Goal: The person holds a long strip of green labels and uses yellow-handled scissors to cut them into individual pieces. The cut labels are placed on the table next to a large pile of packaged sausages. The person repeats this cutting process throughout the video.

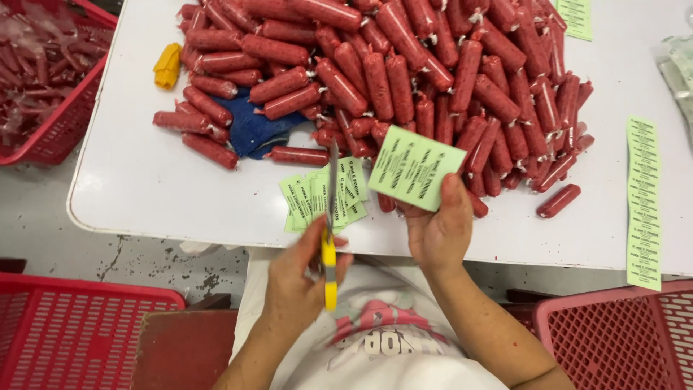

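Your left hand (299,278) is clamped on one pair of yellow-handled scissors (330,224), blades pointing away over a small pile of cut green labels (321,198) near the table's (144,180) front edge. Your right hand (440,227) pinches one green label sheet (415,167), lifted just above the table. One long label strip (642,202) lies at the right. The sausages (404,72), too many to count, crowd the far half. Three red baskets (79,339) ring the table; bare surface stays open at front left.

yellow-handled scissors (330,238) upright in the left hand (299,278) — green label sheet (414,167) tilted, pinched by the right hand (442,231).
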